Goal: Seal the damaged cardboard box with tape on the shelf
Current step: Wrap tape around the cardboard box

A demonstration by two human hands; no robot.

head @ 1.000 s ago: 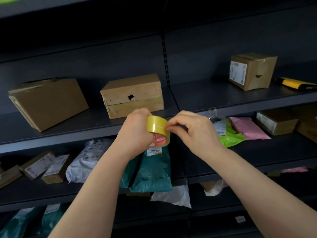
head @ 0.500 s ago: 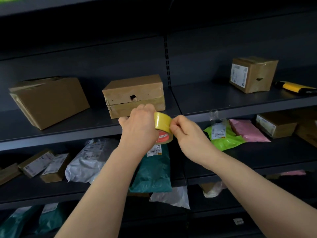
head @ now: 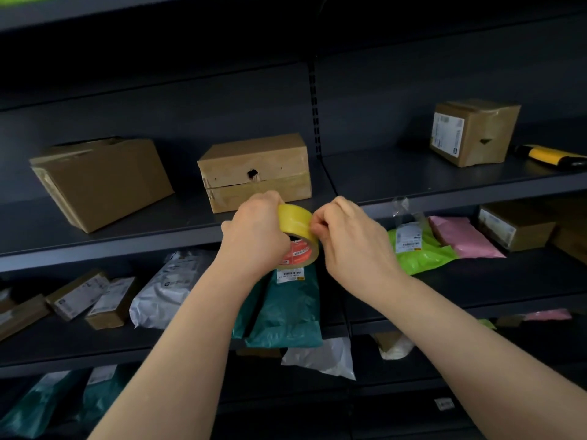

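In the middle of the frame, the left hand (head: 254, 230) has its fingers curled round the yellow tape roll (head: 297, 222), gripping it tight. The right hand (head: 352, 239) pinches the roll's edge with its fingers (head: 317, 224). A second ago those fingers sat on top of the roll. Now they are at its side, and both hands have come up a bit. I think they are hunting for the tape's end. No strip is loose yet. The box (head: 254, 160) sits just above the hands on the shelf (head: 127, 246), its hole (head: 252, 173) not covered yet.
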